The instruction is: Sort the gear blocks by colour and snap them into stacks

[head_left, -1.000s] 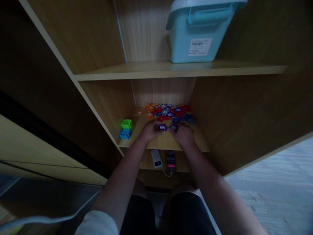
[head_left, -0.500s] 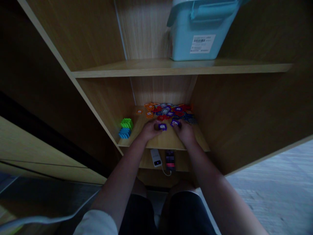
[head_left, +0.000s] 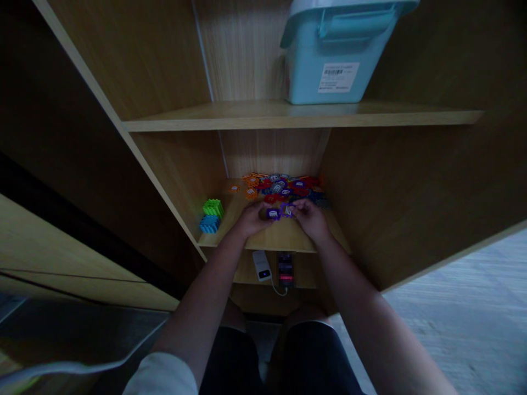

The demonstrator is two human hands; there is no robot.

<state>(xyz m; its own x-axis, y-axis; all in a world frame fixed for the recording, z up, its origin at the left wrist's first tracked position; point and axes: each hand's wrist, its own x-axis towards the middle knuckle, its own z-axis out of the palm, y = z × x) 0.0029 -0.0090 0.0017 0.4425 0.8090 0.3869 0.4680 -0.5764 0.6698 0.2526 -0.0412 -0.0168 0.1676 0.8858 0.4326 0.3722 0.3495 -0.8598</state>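
My left hand [head_left: 254, 218] is closed on a purple notched tile [head_left: 273, 214] with a pale marking, held above the shelf board. Another purple notched tile [head_left: 287, 210], pinched in my right hand [head_left: 309, 218], sits right beside the first; I cannot tell whether the two touch. Behind both hands lies a loose pile of notched tiles [head_left: 278, 187] in red, blue, purple, orange and grey. To the left, a green stack of tiles [head_left: 213, 207] stands just behind a blue stack of tiles [head_left: 209, 223].
A light blue lidded bin [head_left: 313, 63] stands on the upper shelf [head_left: 230, 116]. Below the working shelf lie a white power bank [head_left: 262, 265] and a phone [head_left: 285, 269], joined by a cable. Wooden side walls [head_left: 395, 197] close in the compartment.
My right hand has brought its purple tile left, close to the one in my left hand, and turned it so its marking faces up more. My left hand is nearly still.
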